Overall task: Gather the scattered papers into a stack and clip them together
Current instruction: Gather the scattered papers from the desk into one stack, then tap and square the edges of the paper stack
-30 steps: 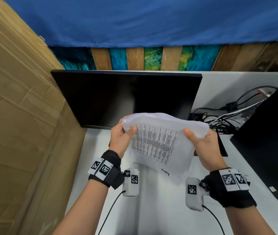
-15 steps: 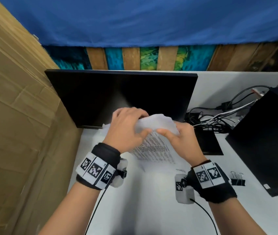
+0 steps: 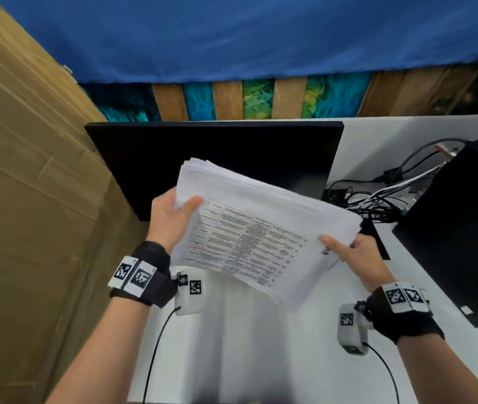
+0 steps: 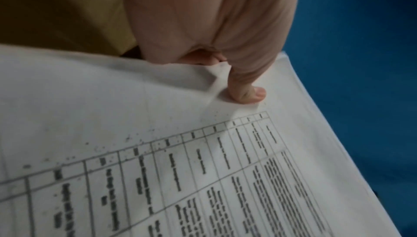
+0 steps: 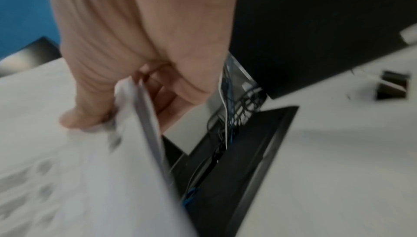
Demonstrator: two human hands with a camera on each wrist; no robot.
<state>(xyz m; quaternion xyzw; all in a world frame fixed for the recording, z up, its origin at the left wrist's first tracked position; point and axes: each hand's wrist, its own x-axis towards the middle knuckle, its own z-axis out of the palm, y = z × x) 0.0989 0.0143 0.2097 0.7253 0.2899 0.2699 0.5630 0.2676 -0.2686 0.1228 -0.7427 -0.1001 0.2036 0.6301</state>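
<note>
The left hand (image 3: 173,220) pinches the paper stack (image 3: 261,228) at its left edge, thumb on top. The right hand (image 3: 360,258) pinches the stack's right corner likewise. The stack hangs tilted above the white desk (image 3: 261,360), before a dark monitor (image 3: 217,153). A binder clip (image 5: 393,87) lies near the desk's right side.

Your stack of papers (image 3: 261,228) thin, matt, printed white sheets, smooth white desk (image 3: 261,360) below you, glossy black monitor (image 3: 217,158), creased matt cardboard (image 3: 28,199), blue cloth (image 3: 261,33), painted wood planks (image 3: 226,103).
</note>
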